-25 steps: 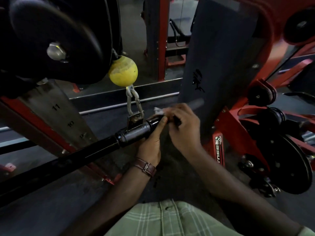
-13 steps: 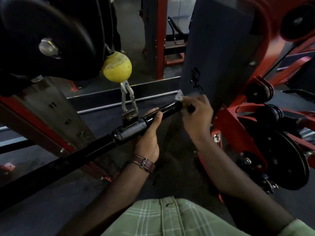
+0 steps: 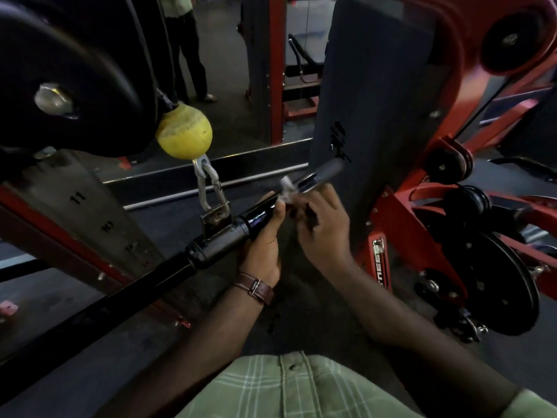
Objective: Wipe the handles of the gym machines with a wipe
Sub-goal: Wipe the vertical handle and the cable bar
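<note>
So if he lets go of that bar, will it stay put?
Probably not. The bar hangs from a single chain under the yellow ball, so it would likely swing or tilt. Its glossy surface looks slippery; the left hand steadies it while the right hand holds the wipe.

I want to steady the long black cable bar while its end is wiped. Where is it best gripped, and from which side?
Grip the long black cable bar on its thicker sleeve beside the metal carabiner, from below, as the left hand does. The bar hangs tilted from that link, so holding there likely limits swing and leaves the grey end free for the white wipe.
</note>
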Demonstrator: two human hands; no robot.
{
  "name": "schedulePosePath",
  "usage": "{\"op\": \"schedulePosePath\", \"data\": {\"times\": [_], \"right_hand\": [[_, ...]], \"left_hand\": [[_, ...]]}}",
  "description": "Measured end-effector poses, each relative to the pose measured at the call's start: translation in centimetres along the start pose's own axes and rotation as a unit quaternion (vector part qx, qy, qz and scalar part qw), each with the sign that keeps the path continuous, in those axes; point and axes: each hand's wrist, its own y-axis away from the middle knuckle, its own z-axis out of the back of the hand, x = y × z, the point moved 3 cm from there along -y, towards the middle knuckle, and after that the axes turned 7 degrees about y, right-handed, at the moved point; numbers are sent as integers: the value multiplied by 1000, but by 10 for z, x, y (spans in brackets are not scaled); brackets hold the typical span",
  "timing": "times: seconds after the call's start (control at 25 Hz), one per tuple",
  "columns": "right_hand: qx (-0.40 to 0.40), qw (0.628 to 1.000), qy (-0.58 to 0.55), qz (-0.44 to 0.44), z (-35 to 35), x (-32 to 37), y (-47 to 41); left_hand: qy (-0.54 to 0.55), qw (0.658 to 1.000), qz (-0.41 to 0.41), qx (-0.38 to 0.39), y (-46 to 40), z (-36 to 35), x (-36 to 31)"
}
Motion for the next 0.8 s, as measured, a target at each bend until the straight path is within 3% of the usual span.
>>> {"op": "schedulePosePath", "data": {"times": [0.12, 0.24, 0.28, 0.32, 0.36, 0.44, 0.48, 0.56, 0.6, 0.68, 0.76, 0.8], "right_hand": [[-82, 970, -26, -227, 9, -25, -8], [-45, 963, -121, -238, -17, 4, 13], [-53, 940, -195, -276, -22, 10, 16], [-71, 888, -286, -354, -22, 7, 14], [-79, 810, -383, -437, -22, 0, 10], [-45, 677, -533, -505, -23, -14, 1], [-21, 647, -570, -506, -22, -17, -1], [16, 644, -595, -480, -22, -19, -2], [23, 658, -591, -467, -21, -21, -3], [41, 676, -593, -435, -15, -21, -7], [73, 673, -613, -408, -7, -19, -8], [84, 669, -616, -407, -5, -17, -7]], "left_hand": [[-29, 999, -14, -11, -7, 4, 4], [-53, 998, 2, 18, -8, 1, 4], [-29, 999, 13, 40, -6, -2, 5], [-8, 998, 20, 54, -5, -5, 5], [-1, 999, 15, 52, -2, -8, 3], [-71, 997, -10, -10, 7, -8, 0], [-121, 992, -3, -21, 13, -7, -1], [-223, 974, 41, -5, 28, -2, -2], [-285, 957, 43, 20, 35, 2, -2], [-435, 885, -108, 126, 54, -7, -16], [-520, 758, -339, 199, 68, -28, -36], [-553, 695, -422, 183, 67, -38, -45]]}}
